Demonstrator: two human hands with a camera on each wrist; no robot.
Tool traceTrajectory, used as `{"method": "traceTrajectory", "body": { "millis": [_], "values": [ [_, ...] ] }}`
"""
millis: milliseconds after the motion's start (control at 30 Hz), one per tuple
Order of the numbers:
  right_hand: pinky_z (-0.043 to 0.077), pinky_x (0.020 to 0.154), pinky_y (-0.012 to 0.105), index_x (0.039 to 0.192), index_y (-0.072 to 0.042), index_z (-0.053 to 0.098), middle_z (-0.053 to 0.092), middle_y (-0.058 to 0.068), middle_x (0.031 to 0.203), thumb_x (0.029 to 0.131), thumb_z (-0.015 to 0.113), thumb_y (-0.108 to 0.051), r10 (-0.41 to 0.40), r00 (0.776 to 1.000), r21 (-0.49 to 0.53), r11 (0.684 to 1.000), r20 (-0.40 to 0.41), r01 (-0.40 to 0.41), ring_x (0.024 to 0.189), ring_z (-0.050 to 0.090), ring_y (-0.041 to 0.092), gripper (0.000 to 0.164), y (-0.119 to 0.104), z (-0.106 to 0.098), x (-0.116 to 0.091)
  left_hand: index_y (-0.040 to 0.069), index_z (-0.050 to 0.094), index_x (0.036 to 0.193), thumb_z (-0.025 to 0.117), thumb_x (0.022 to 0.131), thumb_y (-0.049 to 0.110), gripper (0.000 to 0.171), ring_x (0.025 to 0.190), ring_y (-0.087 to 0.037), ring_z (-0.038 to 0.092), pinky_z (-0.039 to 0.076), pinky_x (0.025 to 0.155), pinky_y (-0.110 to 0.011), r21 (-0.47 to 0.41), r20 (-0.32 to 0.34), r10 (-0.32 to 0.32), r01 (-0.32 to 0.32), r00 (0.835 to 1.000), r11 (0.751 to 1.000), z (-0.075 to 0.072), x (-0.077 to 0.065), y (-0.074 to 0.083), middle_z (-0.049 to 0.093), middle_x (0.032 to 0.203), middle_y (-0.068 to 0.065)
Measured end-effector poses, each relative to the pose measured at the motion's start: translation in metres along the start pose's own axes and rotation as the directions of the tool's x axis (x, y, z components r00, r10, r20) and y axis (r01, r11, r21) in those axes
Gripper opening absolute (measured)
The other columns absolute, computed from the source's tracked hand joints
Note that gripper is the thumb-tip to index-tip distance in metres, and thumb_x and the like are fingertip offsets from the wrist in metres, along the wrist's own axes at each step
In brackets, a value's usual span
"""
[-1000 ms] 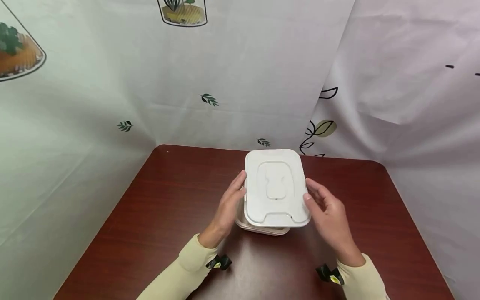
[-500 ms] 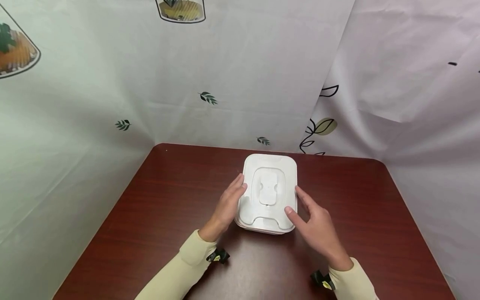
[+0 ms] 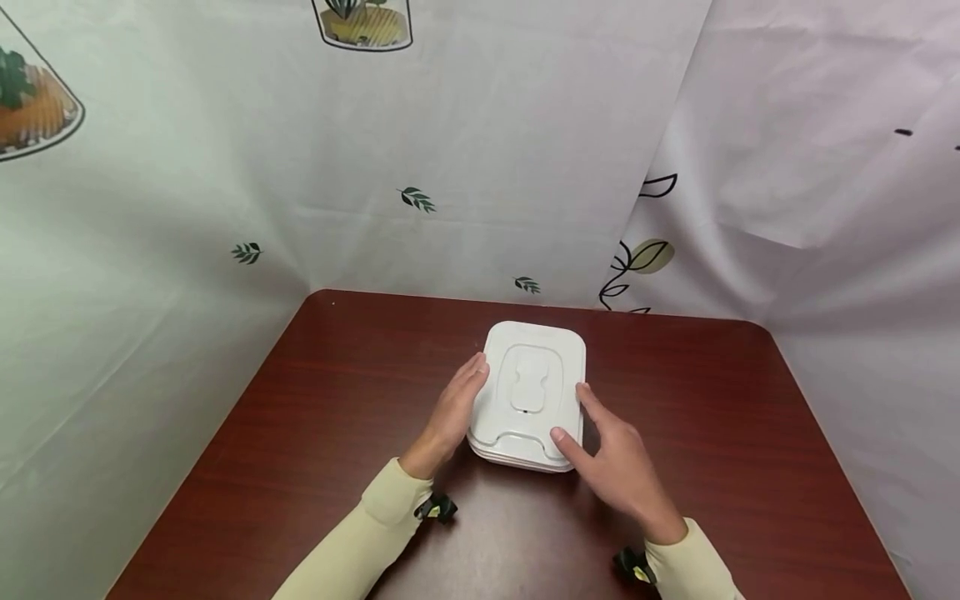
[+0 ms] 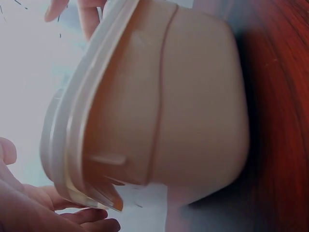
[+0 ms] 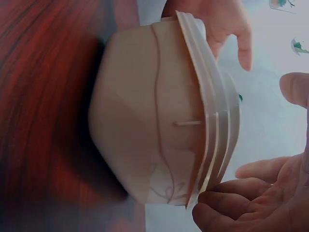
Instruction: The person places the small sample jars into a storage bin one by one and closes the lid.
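Observation:
A white plastic lid [image 3: 531,379] lies over a matching food container [image 4: 203,92], its raised oval panel facing up. The container stands upright on the table, deep-walled with rounded corners in both wrist views. Along the left rim rests my left hand [image 3: 452,410], its fingers extended against the lid's edge. My right hand [image 3: 618,467] is at the right rim, fingers fairly straight at the side and thumb over the lid's near right corner. Both wrist views show rim layers close together; whether the lid is fully seated I cannot tell.
The dark red-brown table [image 3: 360,358] has rounded far corners. White cloth [image 3: 480,150] with printed leaves and plant jars hangs behind it and on both sides. A small dark camera mount sits at each cuff.
The lid has come down and left from a skewed, raised position until it lines up over the container. My right hand has moved left and down with it; the left hand has barely shifted.

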State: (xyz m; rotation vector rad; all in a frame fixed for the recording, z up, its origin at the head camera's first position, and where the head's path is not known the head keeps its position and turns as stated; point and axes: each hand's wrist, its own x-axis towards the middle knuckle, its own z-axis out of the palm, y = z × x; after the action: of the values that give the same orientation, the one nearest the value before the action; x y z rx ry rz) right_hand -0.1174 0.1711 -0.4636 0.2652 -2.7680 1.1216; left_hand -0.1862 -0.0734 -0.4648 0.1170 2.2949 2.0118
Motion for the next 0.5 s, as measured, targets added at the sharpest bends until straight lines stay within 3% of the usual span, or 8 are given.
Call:
{"method": "traceTrajectory", "body": {
  "millis": [267,500],
  "values": [
    [0.039,0.120,0.059,0.164,-0.007,0.037,0.037,0.015,0.170,0.098,0.070,-0.056,-0.007,1.000,-0.047,0.999,0.023,0.008,0.156,0.039,0.035,0.089,0.002,0.008,-0.002,0.000,0.039,0.161,0.043,0.113,0.041,0.064,0.163,-0.031,0.024,0.018,0.133,-0.050,0.030,0.003,0.002,-0.003,1.000,1.000,0.001,0.000,-0.008,0.033,0.172,-0.016],
    [0.034,0.124,0.060,0.166,-0.007,0.032,0.029,0.015,0.174,0.099,0.066,-0.059,-0.061,0.998,-0.151,0.987,0.019,0.063,0.160,0.030,0.037,0.091,0.008,0.018,-0.007,0.000,0.034,0.163,0.040,0.114,0.040,0.063,0.163,-0.030,0.022,0.017,0.133,-0.050,0.206,0.029,0.054,-0.059,0.998,0.977,0.002,-0.001,-0.012,0.028,0.175,-0.012]
  ]
}}
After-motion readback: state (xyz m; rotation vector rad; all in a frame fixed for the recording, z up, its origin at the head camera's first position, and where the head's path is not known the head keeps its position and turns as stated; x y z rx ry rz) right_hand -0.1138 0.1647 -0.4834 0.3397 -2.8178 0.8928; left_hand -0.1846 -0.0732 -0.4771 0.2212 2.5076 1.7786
